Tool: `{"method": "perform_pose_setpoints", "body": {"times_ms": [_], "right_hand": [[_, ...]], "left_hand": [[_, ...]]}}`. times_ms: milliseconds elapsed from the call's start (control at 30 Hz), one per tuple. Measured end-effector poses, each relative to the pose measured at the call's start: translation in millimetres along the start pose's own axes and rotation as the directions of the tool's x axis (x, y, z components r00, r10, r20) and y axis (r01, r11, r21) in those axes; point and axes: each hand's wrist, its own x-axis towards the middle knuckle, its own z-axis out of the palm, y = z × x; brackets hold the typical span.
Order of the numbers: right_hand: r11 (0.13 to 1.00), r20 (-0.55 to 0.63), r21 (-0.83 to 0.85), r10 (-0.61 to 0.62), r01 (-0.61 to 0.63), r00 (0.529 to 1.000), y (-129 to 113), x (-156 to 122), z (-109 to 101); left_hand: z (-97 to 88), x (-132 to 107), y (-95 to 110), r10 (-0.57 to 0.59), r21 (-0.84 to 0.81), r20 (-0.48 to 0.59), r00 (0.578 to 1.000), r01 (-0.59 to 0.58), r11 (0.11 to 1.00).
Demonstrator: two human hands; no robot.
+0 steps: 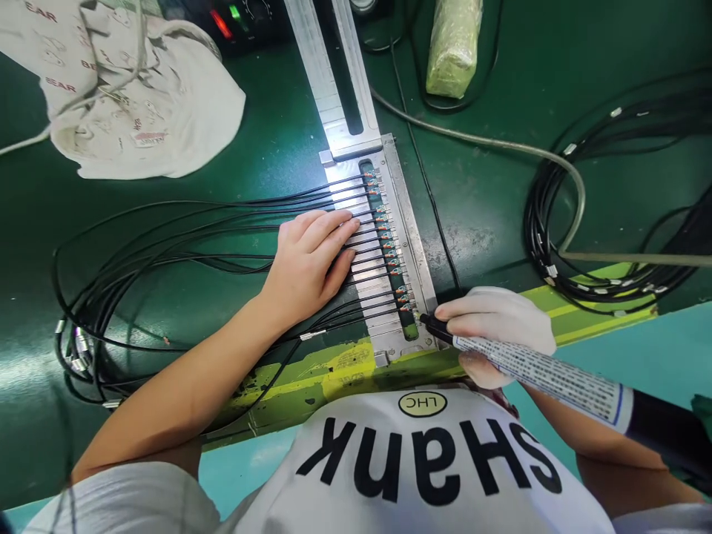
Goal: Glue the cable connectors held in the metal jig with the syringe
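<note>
My left hand (311, 256) lies flat with fingers stretched out on several thin black cables (167, 237) that run into a long metal fixture (409, 222). The cable ends with small coloured wires (389, 245) sit in a row of slots along the fixture. My right hand (495, 326), in a white glove, grips a marker pen (534, 367) like a pencil. The pen's black tip (427, 320) touches the near end of the row, by the lowest cable ends.
A white printed cloth bag (139, 96) lies at the back left. A wrapped green bundle (453, 44) stands at the back. A coil of black cables (601, 222) and a grey cord (500, 144) lie at the right. Yellow-green tape (334, 371) marks the bench's front edge.
</note>
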Motion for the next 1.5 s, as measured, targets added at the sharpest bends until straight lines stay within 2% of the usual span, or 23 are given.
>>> {"method": "perform_pose_setpoints", "body": {"times_ms": [100,233,400,567,667,1033,1200,1500], "right_hand": [[0.999,-0.025,0.011,-0.035,0.035,0.999,-1.5,1.0,-0.2],[0.999,0.004,-0.011,-0.036,0.036,0.999,-3.3,0.9,-0.3],[1.0,-0.036,-0.019,-0.01,0.009,0.999,-3.4,-1.2,2.1],[0.997,-0.07,0.001,-0.072,0.072,0.995,-4.0,1.6,4.0],[0.998,-0.091,0.006,-0.056,0.057,0.994,-4.9,0.9,4.5],[1.0,-0.066,-0.003,-0.002,0.002,0.998,-5.0,-8.4,2.4],[1.0,-0.093,0.009,-0.013,0.014,0.996,-6.4,-6.6,3.0],[0.998,-0.073,0.037,-0.05,0.053,0.996,-0.6,-7.0,0.7]], "left_hand": [[-0.6,0.5,1.4,0.017,0.021,-0.02,1.0,-0.017,1.0],[-0.4,0.4,3.3,0.031,0.035,-0.038,0.999,-0.029,0.999],[0.2,-0.2,6.0,0.035,0.055,-0.051,0.998,-0.032,0.998],[-0.1,-0.4,7.6,0.049,0.068,-0.059,0.997,-0.045,0.997],[0.1,-0.4,7.3,0.044,0.068,-0.051,0.998,-0.04,0.997],[0.4,-0.4,6.0,0.035,0.062,-0.048,0.998,-0.032,0.998],[0.7,-0.3,6.4,0.051,0.054,-0.066,0.997,-0.047,0.997],[0.6,-0.2,5.6,0.05,0.045,-0.059,0.997,-0.047,0.998]]}}
